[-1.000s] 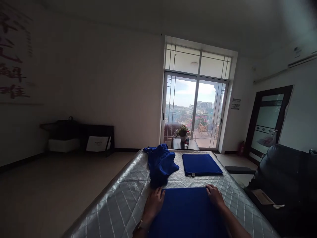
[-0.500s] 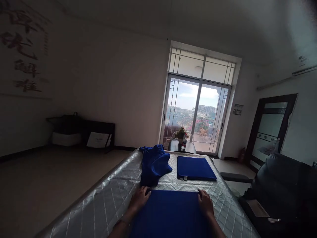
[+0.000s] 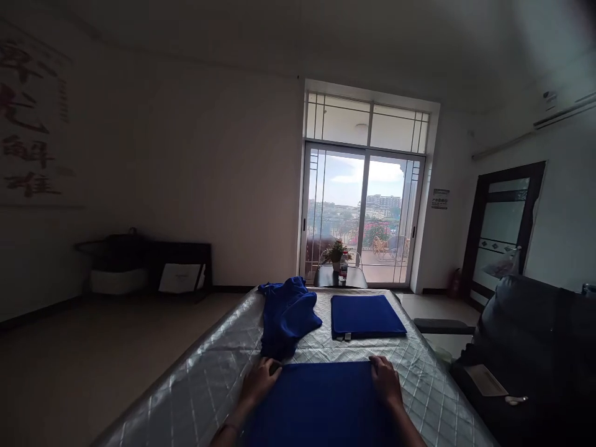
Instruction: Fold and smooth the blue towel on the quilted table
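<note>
A flat blue cloth [image 3: 326,403] with a straight far edge lies before me on the silver quilted table cover [image 3: 200,385]. My left hand [image 3: 261,380] grips its far left corner, fingers curled and thumb toward the edge. At the far right corner, my right hand [image 3: 384,376] holds the same edge with bent fingers. Beyond my left hand lies a crumpled blue cloth [image 3: 288,313], close to its fingertips. A neatly folded blue cloth [image 3: 367,315] with small white tags on its near edge rests farther back on the right.
Past the table's far end stands a small dark table [image 3: 342,277] with a potted plant [image 3: 336,253] and a bottle [image 3: 343,267]. A dark armchair [image 3: 526,335] is on the right. Sliding glass doors [image 3: 363,211] are at the back; a white box [image 3: 118,281] sits low at left.
The camera view has turned and tilted slightly. Both hands stay at the far corners of the flat blue cloth, which has barely moved.
</note>
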`<state>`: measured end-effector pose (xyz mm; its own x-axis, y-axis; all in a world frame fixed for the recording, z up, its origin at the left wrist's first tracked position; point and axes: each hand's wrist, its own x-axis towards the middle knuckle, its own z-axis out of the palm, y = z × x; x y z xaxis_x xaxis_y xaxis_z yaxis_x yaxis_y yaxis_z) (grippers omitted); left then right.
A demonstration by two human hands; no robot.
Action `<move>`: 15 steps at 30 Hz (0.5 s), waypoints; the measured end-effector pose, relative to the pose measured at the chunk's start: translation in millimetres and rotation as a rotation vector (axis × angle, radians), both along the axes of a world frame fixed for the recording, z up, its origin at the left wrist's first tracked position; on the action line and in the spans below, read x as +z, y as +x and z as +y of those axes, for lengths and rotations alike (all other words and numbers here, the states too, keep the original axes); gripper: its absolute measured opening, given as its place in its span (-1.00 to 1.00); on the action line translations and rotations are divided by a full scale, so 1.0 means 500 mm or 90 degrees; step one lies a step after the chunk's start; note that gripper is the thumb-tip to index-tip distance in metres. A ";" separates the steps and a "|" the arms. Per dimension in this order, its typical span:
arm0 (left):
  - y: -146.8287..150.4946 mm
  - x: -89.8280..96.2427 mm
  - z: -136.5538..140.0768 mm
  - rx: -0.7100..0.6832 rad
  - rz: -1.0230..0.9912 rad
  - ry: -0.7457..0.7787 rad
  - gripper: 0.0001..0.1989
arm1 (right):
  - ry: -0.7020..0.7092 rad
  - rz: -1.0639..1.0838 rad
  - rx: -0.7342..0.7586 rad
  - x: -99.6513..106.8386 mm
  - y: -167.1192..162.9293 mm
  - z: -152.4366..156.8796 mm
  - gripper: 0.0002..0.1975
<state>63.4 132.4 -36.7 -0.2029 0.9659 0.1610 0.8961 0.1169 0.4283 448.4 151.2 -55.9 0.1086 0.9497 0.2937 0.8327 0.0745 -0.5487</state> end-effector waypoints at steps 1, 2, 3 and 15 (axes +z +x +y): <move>-0.001 -0.003 0.002 -0.007 -0.009 0.012 -0.68 | 0.000 0.001 -0.001 0.000 -0.001 0.001 -0.55; -0.002 -0.006 0.003 -0.013 -0.017 0.024 -0.69 | 0.001 0.003 -0.003 -0.001 -0.002 0.001 -0.54; -0.004 -0.010 0.004 -0.016 -0.023 0.036 -0.69 | 0.003 0.005 -0.005 -0.002 -0.003 0.002 -0.54; -0.021 -0.033 0.002 -0.118 -0.193 0.111 -0.71 | 0.026 0.107 -0.017 -0.009 0.003 0.007 -0.68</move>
